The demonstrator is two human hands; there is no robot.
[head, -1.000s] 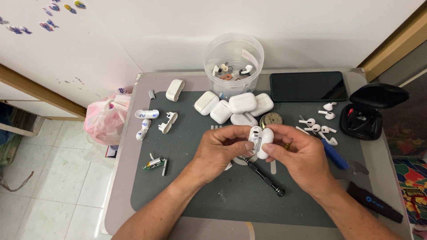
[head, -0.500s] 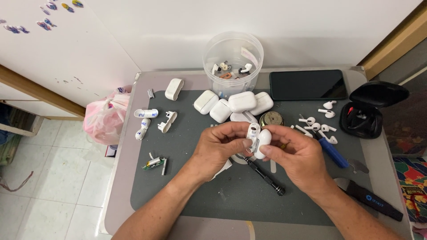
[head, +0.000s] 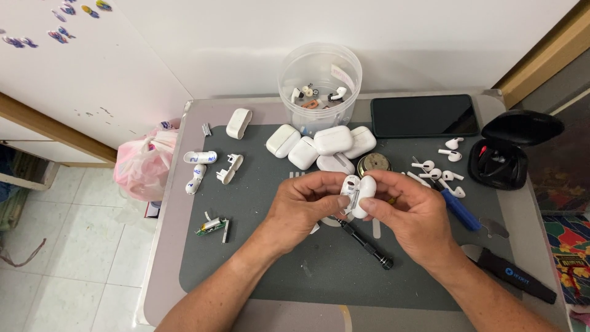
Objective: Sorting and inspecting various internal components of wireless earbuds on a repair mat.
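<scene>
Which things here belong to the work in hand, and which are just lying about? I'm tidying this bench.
In hand:
white earbud case, open, held between left hand and right hand

Lying about:
black screwdriver
pile of white cases
clear tub of parts
phone
loose earbuds
black case
small circuit board

The white earbud case (head: 358, 195) is held up over the dark mat, pinched from both sides near the middle of the table. It's glossy, rounded, and looks split into 2 halves with a grey metal hinge strip showing between them.
</scene>
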